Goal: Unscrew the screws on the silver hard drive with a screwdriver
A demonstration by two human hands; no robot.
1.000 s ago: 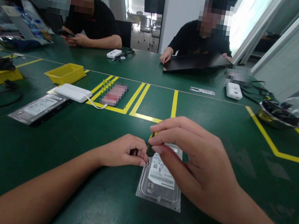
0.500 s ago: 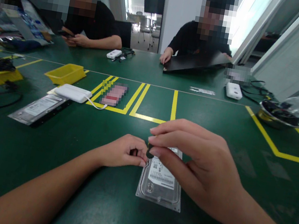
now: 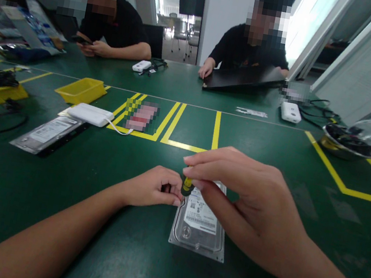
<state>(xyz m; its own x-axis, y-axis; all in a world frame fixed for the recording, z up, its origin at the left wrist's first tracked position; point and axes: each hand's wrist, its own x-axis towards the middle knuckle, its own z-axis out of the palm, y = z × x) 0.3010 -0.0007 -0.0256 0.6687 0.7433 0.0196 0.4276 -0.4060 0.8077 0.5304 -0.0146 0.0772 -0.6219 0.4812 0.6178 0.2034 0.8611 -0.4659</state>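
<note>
A silver hard drive (image 3: 199,225) with a white label lies flat on the green table (image 3: 115,251) in front of me. My right hand (image 3: 249,203) pinches the yellow-and-black handle of a small screwdriver (image 3: 187,185) that stands upright over the drive's far left corner. My left hand (image 3: 155,187) is curled beside that corner, fingertips against the screwdriver's lower part and the drive's edge. The screwdriver's tip is hidden behind my fingers.
A second hard drive (image 3: 44,133) and a white box with a cable (image 3: 89,115) lie at the left, near yellow bins (image 3: 81,90). A metal bowl (image 3: 352,142) sits at the right. Two people sit at the far side with a black laptop (image 3: 242,78).
My right fingers have shifted slightly on the screwdriver handle, so its yellow band now shows. The left hand and the drive have stayed put.
</note>
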